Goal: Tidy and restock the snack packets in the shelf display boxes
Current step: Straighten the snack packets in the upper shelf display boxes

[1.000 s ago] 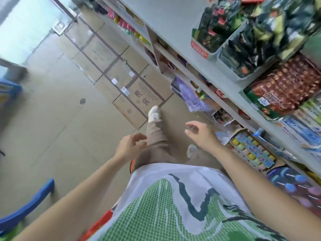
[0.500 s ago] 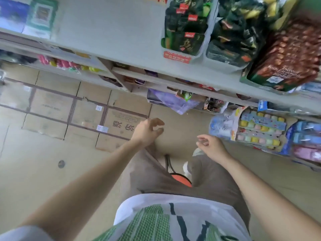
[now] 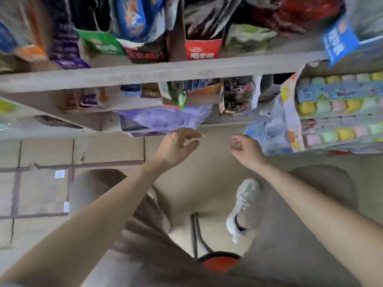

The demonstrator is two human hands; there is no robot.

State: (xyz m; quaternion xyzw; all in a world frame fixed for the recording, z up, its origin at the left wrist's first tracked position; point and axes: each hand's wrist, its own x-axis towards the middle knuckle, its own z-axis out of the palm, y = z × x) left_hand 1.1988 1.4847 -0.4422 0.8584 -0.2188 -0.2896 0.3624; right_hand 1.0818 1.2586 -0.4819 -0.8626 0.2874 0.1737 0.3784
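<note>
Grey shelves (image 3: 145, 74) run across the top of the head view, blurred by motion. A red display box (image 3: 203, 48) with dark packets and a green box (image 3: 101, 45) stand on the upper shelf. Lower shelves hold small snack boxes (image 3: 236, 96) and a purple plastic bag (image 3: 167, 119) that hangs over the edge. My left hand (image 3: 176, 146) is raised just below that bag, fingers loosely curled, holding nothing. My right hand (image 3: 246, 150) hovers beside it, also loosely curled and without anything in it, next to a pale blue plastic bag (image 3: 267, 129).
A display of pastel round sweets (image 3: 339, 112) fills the right side. Flattened cardboard sheets (image 3: 41, 183) lie on the floor at the left. Below me are my knees, a white shoe (image 3: 242, 208) and a red stool seat (image 3: 219, 263).
The view swung from the aisle floor to face the shelves. Both hands rose from above my knees toward the lower shelf, holding nothing throughout.
</note>
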